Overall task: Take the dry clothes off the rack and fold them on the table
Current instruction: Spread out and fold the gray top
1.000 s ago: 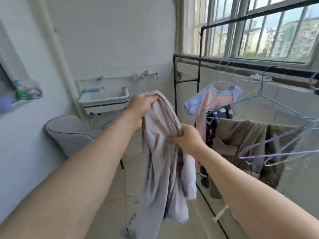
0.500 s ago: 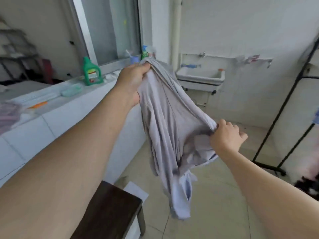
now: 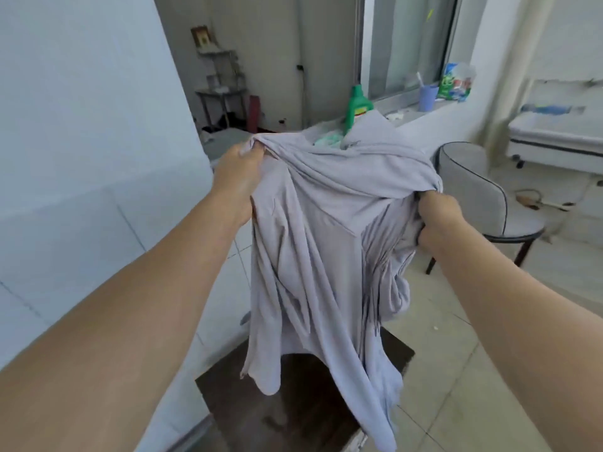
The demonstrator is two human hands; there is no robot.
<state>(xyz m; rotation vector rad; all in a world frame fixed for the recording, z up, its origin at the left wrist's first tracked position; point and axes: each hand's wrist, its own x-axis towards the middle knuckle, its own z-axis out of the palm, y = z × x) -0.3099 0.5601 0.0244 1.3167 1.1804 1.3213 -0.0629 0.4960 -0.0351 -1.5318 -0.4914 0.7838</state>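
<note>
A pale lilac-grey garment (image 3: 313,243) hangs bunched and creased in front of me, held up between both hands. My left hand (image 3: 238,177) grips its upper left edge. My right hand (image 3: 435,221) grips a gathered fold at its right side, a little lower. The cloth's loose ends dangle over a small dark brown table (image 3: 293,409) that stands on the floor below. The clothes rack is out of view.
A white tiled counter (image 3: 114,256) runs along my left. On its far end, by the window, stand a green detergent bottle (image 3: 357,107) and a blue cup (image 3: 427,97). A grey chair (image 3: 483,197) stands at right, with a white sink (image 3: 554,138) behind it.
My view has swung left, away from the rack, toward the counter and the dark table. Both hands kept hold of the garment and have spread it wider between them.
</note>
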